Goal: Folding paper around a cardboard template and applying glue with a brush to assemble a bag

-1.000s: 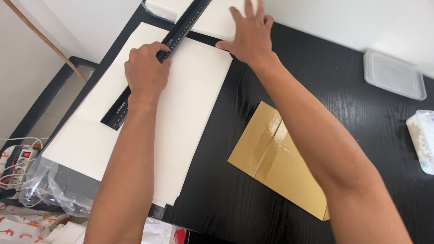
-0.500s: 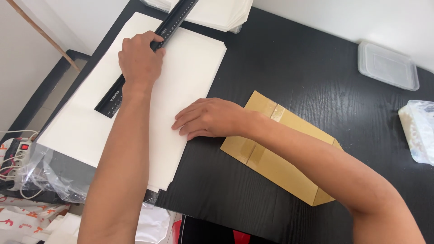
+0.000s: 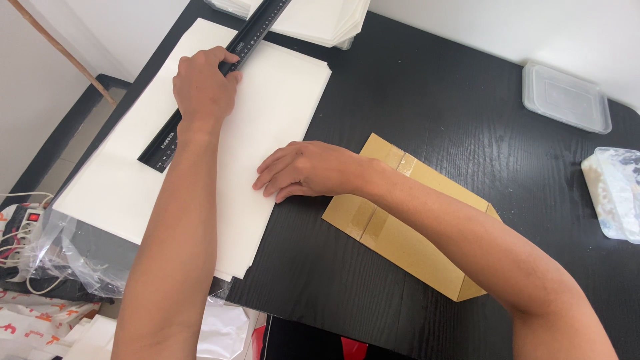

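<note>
The black ruler (image 3: 220,80) is pinned diagonally across the white paper stack (image 3: 267,113) by the closed left hand (image 3: 202,85). The right hand (image 3: 303,170), open and flat, steadies the stack's right edge; firm pressure is best kept on both.

Black ruler (image 3: 220,80) diagonal on white paper stack (image 3: 267,133)

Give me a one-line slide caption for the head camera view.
Left hand presses a black ruler onto white sheets; right hand rests flat at their edge.
</note>
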